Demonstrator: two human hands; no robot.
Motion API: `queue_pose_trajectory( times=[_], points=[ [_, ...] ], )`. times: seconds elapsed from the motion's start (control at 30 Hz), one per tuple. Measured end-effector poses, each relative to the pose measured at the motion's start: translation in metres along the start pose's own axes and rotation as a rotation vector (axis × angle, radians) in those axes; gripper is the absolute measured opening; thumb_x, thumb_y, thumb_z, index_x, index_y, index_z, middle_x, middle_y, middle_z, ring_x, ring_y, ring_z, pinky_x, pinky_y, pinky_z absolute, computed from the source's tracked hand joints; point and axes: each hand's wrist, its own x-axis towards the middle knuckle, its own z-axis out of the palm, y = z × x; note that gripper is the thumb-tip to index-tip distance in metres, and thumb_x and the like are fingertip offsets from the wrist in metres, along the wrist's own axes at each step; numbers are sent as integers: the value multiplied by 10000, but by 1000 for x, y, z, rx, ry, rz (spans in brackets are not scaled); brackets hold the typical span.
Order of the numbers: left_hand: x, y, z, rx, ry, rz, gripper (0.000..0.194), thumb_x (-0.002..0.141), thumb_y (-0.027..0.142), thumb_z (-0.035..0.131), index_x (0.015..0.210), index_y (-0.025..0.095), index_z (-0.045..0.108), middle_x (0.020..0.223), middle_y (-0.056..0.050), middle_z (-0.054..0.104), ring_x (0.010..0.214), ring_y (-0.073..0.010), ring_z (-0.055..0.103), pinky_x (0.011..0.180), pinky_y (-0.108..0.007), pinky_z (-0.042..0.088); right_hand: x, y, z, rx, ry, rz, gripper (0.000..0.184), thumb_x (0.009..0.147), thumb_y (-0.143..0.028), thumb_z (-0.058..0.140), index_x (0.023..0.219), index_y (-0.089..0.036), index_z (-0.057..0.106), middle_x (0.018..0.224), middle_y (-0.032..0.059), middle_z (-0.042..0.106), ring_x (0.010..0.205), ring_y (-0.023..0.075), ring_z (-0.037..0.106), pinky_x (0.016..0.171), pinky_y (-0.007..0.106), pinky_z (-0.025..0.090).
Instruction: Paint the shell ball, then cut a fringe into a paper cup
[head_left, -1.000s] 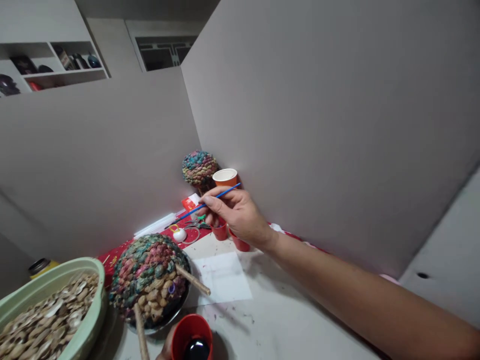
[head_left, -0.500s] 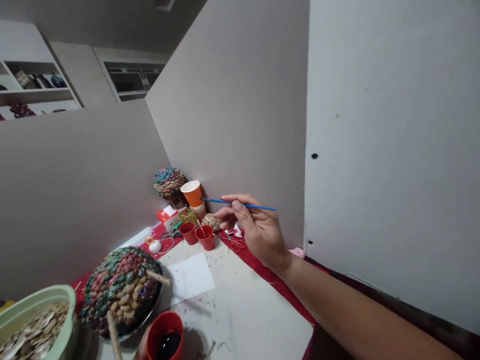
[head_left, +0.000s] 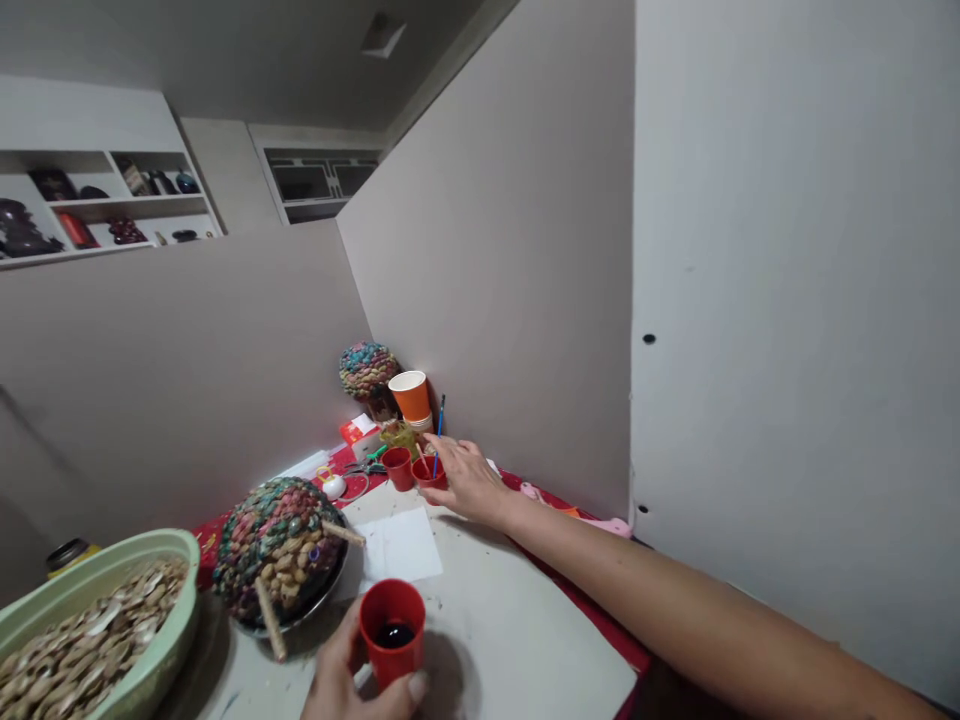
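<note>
My left hand (head_left: 349, 670) is wrapped around a red plastic cup (head_left: 392, 655) with dark liquid in it, above the table's near side. At the back, my right hand (head_left: 469, 480) is around a second red cup (head_left: 427, 470), thumb in front and fingers behind. A blue paintbrush (head_left: 439, 430) stands bristles up in that cup, beside a pale stick (head_left: 421, 455). Another red cup (head_left: 398, 468) stands just left of it. A dome covered with painted peanut shells (head_left: 277, 540), partly bare tan, rests in a dark bowl left of my left hand, with two stubby sticks jutting out.
A green basin (head_left: 180, 600) of peanut shells stands at the left. White paper (head_left: 397, 545) lies on the pale board. Behind are an orange paper cup (head_left: 411, 397), pliers (head_left: 367, 466) and another shell-covered ball (head_left: 367, 370). Grey panels (head_left: 495, 260) enclose the back.
My right hand has moved from holding the paintbrush in the air to the back red cup, where the brush now stands. My left hand and its cup show more fully.
</note>
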Motion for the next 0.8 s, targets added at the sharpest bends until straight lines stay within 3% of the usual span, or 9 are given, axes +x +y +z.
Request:
queue_pose_trajectory(
  times=[0.07, 0.27, 0.5, 0.63, 0.8],
  points=[
    [4, 6, 10, -35, -52, 72, 632, 565, 349, 855, 1142, 151, 692, 1200, -160, 742, 1112, -332, 673, 955, -369, 532, 0, 0, 8, -23, -20, -8, 750, 798, -306, 729, 1453, -129, 411, 1338, 218, 618, 1276, 356, 555, 1048, 523, 373],
    [21, 24, 32, -19, -39, 66, 381, 610, 200, 766, 972, 148, 661, 963, -108, 775, 884, -254, 690, 823, -336, 545, -1, 7, 29, -63, -22, -20, 631, 842, -256, 620, 1414, -59, 441, 1310, 278, 617, 1184, 413, 607, 958, 579, 435],
    [34, 22, 42, -23, 1, 70, 371, 661, 169, 732, 1015, 135, 628, 939, -98, 766, 829, -226, 684, 756, -306, 544, -1, 7, 33, -59, 24, -29, 607, 819, -208, 615, 1392, -94, 454, 1297, 227, 636, 1169, 353, 628, 940, 493, 509],
    [43, 16, 45, -27, -19, 86, 389, 685, 190, 726, 1055, 142, 616, 952, -88, 769, 838, -222, 688, 759, -304, 542, 1, 5, 16, -45, 89, -23, 622, 827, -230, 621, 1410, -135, 428, 1298, 195, 639, 1178, 333, 624, 959, 487, 510],
    [59, 15, 59, -8, -11, 124, 379, 672, 192, 746, 1028, 168, 620, 864, -39, 744, 770, -206, 658, 710, -295, 513, -2, 0, -37, -40, 166, -13, 640, 866, -300, 618, 1445, -160, 383, 1320, 195, 625, 1181, 339, 627, 973, 502, 503]
  ],
)
